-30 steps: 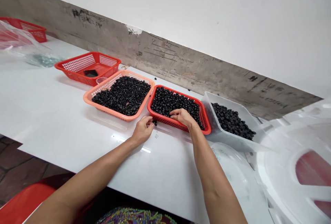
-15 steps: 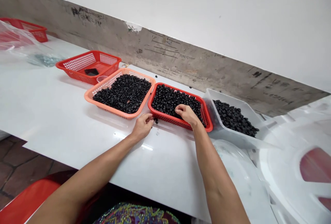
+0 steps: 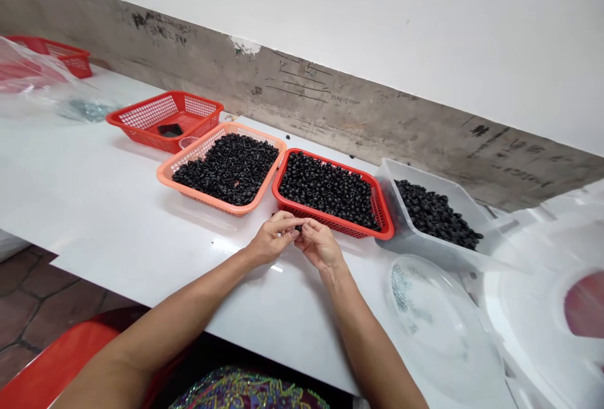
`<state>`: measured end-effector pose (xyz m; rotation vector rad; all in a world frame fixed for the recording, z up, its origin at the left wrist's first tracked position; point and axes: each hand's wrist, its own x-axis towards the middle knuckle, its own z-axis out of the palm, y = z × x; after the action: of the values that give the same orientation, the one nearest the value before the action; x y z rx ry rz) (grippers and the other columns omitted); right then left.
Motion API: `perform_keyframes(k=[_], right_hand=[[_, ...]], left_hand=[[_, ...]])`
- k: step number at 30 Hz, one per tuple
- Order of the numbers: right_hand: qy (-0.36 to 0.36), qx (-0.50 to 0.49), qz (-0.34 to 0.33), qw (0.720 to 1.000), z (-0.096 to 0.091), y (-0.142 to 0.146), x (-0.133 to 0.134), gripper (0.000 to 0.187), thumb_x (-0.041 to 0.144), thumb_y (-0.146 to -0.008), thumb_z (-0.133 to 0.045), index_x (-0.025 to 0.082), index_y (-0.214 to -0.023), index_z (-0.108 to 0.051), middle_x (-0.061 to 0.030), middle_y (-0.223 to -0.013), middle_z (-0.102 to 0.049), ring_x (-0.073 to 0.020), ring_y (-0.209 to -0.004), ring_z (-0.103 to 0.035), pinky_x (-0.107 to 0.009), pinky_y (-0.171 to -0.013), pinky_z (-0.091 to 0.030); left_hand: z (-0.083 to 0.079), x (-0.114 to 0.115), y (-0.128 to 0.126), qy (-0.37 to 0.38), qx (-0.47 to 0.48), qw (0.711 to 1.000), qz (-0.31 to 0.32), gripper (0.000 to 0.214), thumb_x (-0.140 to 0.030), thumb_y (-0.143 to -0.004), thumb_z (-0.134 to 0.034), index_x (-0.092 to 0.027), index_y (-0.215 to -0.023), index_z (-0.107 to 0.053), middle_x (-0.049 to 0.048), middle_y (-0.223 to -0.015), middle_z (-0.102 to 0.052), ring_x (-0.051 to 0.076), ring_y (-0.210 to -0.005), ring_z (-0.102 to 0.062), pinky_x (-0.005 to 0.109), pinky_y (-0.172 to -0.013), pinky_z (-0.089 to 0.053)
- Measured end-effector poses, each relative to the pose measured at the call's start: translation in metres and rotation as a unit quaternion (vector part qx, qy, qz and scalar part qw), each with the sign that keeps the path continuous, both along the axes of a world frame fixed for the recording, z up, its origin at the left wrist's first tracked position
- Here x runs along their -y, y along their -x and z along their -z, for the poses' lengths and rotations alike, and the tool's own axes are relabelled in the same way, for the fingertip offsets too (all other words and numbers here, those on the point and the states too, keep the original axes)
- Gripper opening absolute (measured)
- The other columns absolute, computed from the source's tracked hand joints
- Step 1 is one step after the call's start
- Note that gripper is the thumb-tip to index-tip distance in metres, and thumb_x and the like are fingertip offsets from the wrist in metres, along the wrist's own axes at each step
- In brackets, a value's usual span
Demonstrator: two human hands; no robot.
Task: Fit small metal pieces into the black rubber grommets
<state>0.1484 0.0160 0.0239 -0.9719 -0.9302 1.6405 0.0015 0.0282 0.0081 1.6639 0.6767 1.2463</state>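
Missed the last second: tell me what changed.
The right hand left the red basket and drew back to meet the left hand above the table; both now pinch a small black piece between the fingertips. The orange basket and clear tub stayed put.

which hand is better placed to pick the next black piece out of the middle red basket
Probably the right hand: it sits straight in front of the red basket. The left hand is by its corner, nearer the orange basket. Both pinch a small black piece.
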Motion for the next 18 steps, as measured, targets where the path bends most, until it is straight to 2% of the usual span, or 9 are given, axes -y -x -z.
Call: perform_keyframes(k=[3, 6, 7, 9, 11, 14, 16, 18], right_hand=[[-0.009, 0.020, 0.014, 1.000, 0.013, -0.001, -0.002, 0.029, 0.040, -0.063, -0.074, 0.017, -0.075, -0.062, -0.0004, -0.065, -0.057, -0.0112, -0.056, -0.049, -0.024, -0.051, -0.039], [-0.065, 0.149, 0.084, 0.983, 0.025, -0.009, -0.005, 0.025, 0.040, -0.071, -0.066, 0.016, -0.076, -0.064, 0.0001, -0.060, -0.054, -0.0118, -0.055, -0.047, -0.025, -0.052, -0.039], [-0.098, 0.213, 0.113, 0.966, 0.030, -0.013, -0.006, 0.023, 0.038, -0.074, -0.063, 0.016, -0.077, -0.065, -0.0008, -0.062, -0.056, -0.0129, -0.058, -0.049, -0.026, -0.055, -0.041], [-0.175, 0.338, 0.152, 0.912, 0.040, -0.020, -0.009, 0.017, 0.031, -0.077, -0.058, 0.016, -0.080, -0.066, -0.0039, -0.073, -0.060, -0.0157, -0.068, -0.053, -0.029, -0.066, -0.045], [-0.258, 0.423, 0.146, 0.856, 0.051, -0.025, -0.012, 0.017, 0.023, -0.079, -0.053, 0.016, -0.084, -0.067, -0.0069, -0.082, -0.061, -0.0180, -0.076, -0.055, -0.032, -0.073, -0.046], [-0.364, 0.491, 0.097, 0.785, 0.064, -0.026, -0.015, 0.026, 0.014, -0.080, -0.045, 0.018, -0.088, -0.069, -0.0084, -0.083, -0.059, -0.0192, -0.079, -0.055, -0.033, -0.073, -0.047], [-0.401, 0.526, 0.075, 0.746, 0.070, -0.025, -0.017, 0.030, 0.010, -0.080, -0.043, 0.019, -0.090, -0.069, -0.0091, -0.084, -0.058, -0.0200, -0.081, -0.055, -0.033, -0.073, -0.047], [-0.412, 0.551, 0.070, 0.722, 0.073, -0.024, -0.018, 0.029, 0.010, -0.081, -0.043, 0.018, -0.089, -0.069, -0.0098, -0.084, -0.057, -0.0208, -0.082, -0.054, -0.033, -0.073, -0.047]], left_hand=[[0.000, -0.002, 0.000, 0.040, 0.018, 0.999, -0.005, 0.023, -0.028, -0.078, -0.061, -0.018, -0.097, -0.070, 0.0067, -0.094, -0.057, 0.015, -0.085, -0.055, 0.026, -0.072, -0.048], [0.004, -0.008, 0.000, 0.148, 0.061, 0.987, -0.004, 0.022, -0.028, -0.071, -0.066, -0.014, -0.089, -0.068, 0.0041, -0.079, -0.060, 0.011, -0.068, -0.055, 0.024, -0.061, -0.047], [0.005, -0.010, 0.000, 0.200, 0.084, 0.976, -0.002, 0.022, -0.027, -0.070, -0.067, -0.013, -0.088, -0.067, 0.0029, -0.073, -0.060, 0.010, -0.062, -0.054, 0.023, -0.057, -0.045], [0.006, -0.015, 0.001, 0.299, 0.141, 0.944, 0.000, 0.024, -0.024, -0.068, -0.069, -0.011, -0.087, -0.064, 0.0020, -0.066, -0.061, 0.009, -0.055, -0.053, 0.021, -0.051, -0.042], [0.006, -0.019, 0.004, 0.367, 0.196, 0.910, 0.005, 0.025, -0.020, -0.067, -0.069, -0.010, -0.089, -0.062, 0.0035, -0.068, -0.063, 0.010, -0.052, -0.055, 0.020, -0.047, -0.040], [0.004, -0.023, 0.009, 0.422, 0.235, 0.875, 0.033, 0.024, -0.015, -0.070, -0.065, -0.010, -0.093, -0.060, 0.0055, -0.068, -0.064, 0.011, -0.050, -0.058, 0.020, -0.045, -0.041], [0.002, -0.024, 0.011, 0.446, 0.250, 0.857, 0.060, 0.020, -0.013, -0.073, -0.061, -0.009, -0.092, -0.060, 0.0076, -0.067, -0.064, 0.013, -0.053, -0.060, 0.021, -0.048, -0.043], [0.001, -0.024, 0.012, 0.466, 0.265, 0.840, 0.082, 0.017, -0.010, -0.076, -0.057, -0.009, -0.093, -0.060, 0.0096, -0.069, -0.065, 0.014, -0.056, -0.062, 0.022, -0.050, -0.046]])
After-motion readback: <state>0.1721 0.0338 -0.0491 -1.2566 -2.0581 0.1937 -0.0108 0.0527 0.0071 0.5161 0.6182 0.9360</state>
